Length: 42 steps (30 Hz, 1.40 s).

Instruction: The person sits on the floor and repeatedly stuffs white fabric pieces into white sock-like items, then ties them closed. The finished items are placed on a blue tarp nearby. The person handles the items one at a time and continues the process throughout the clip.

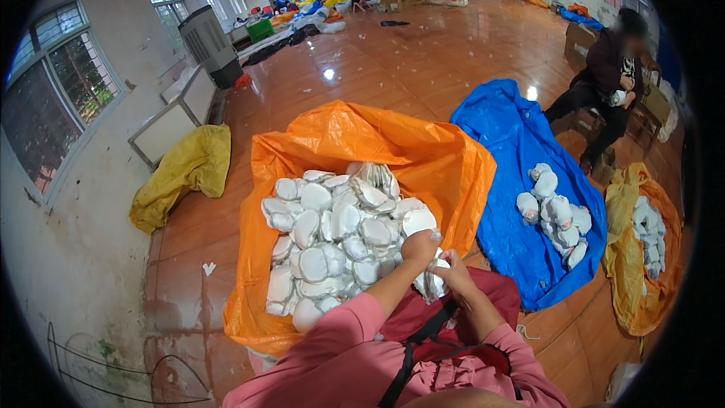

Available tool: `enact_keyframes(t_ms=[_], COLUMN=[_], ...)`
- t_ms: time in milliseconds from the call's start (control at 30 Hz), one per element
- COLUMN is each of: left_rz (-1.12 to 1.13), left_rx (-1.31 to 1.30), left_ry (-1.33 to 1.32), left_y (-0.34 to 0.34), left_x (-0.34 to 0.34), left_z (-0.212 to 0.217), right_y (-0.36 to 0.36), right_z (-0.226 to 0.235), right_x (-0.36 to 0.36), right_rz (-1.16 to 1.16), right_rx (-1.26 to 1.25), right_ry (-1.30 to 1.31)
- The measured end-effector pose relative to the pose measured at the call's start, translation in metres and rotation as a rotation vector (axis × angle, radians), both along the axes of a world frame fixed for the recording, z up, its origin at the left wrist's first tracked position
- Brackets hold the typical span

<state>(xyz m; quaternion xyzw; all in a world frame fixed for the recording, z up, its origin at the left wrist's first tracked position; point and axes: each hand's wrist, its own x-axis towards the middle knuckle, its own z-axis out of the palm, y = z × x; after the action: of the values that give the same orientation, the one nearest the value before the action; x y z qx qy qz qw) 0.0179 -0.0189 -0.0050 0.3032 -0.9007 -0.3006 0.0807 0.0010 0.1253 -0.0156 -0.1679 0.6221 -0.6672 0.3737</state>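
Note:
A heap of white oval fabric pads (346, 221) fills the orange woven sack (264, 174) in front of me, many of them stacked in small bundles. My left hand (420, 247) is closed at the right edge of that heap; a bit of white shows at its fingertips, too small to name. Just below it, my right hand (455, 272) grips a small bundle of white pads (430, 285) above my dark red apron (495, 291). The fingers' undersides are hidden.
Right of the orange sack lies a blue sheet (483, 136) with bundled white pieces (560, 219). Beyond are a yellow-orange sack (623, 287) and a seated person (608, 83) holding a white piece. A yellow sack (185, 174) lies by the left wall.

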Motion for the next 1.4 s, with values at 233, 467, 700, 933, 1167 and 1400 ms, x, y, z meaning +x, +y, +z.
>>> enact_keyframes(t_ms=[233,467,700,933,1167,1400], left_rz=[0.078,0.141,0.002,-0.304,-0.612,-0.625], left_rx=[0.357,0.524,0.397,-0.266,-0.209,0.691], left_ry=[-0.059,0.058,0.158,-0.021,-0.055,-0.083], left_y=[-0.026,-0.042,-0.035,-0.016,-0.017,-0.036], left_x=[-0.009,0.004,0.029,0.061,0.041,0.049], left_z=[-0.023,-0.052,-0.036,0.027,0.047,0.026], right_y=[0.002,0.002,-0.001,-0.004,0.004,0.006], right_z=[-0.016,-0.016,-0.060,-0.030,-0.022,-0.026], right_x=[-0.013,-0.031,-0.049,-0.036,-0.026,-0.018], right_rz=[0.127,0.200,0.161,0.271,0.224,0.181], right_rx=[-0.055,0.112,0.235,0.185,0.089,0.012], right_ry=[0.154,0.178,0.440,0.696,0.830,0.741])
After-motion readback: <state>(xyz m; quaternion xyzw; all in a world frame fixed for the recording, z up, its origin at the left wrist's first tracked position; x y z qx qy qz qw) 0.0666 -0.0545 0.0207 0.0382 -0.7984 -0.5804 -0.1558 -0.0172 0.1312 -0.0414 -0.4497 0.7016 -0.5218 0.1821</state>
